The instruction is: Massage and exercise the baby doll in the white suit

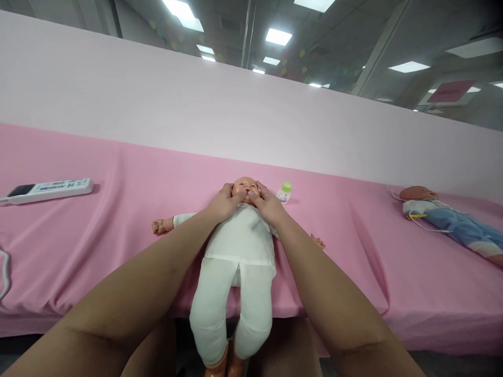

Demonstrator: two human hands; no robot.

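Note:
A baby doll [240,235] with a white cloth body lies on its back on the pink-covered surface, its feet over the front edge. My left hand [227,203] cups the left side of its head, with the thumb on the cheek near the mouth. On the opposite side, my right hand [269,204] holds the head the same way, and its thumb also rests by the mouth. Both sets of fingers curl behind the head, partly hidden. Close to my right hand stands a small white bottle [283,193] with a green cap.
A white power strip [51,190] lies at the left, with a white cord [5,275] nearer the front edge. Over on the right lies a second doll [451,217] in blue and white clothes, with a thin tube. A white wall panel [236,115] rises behind the pink cloth [338,262].

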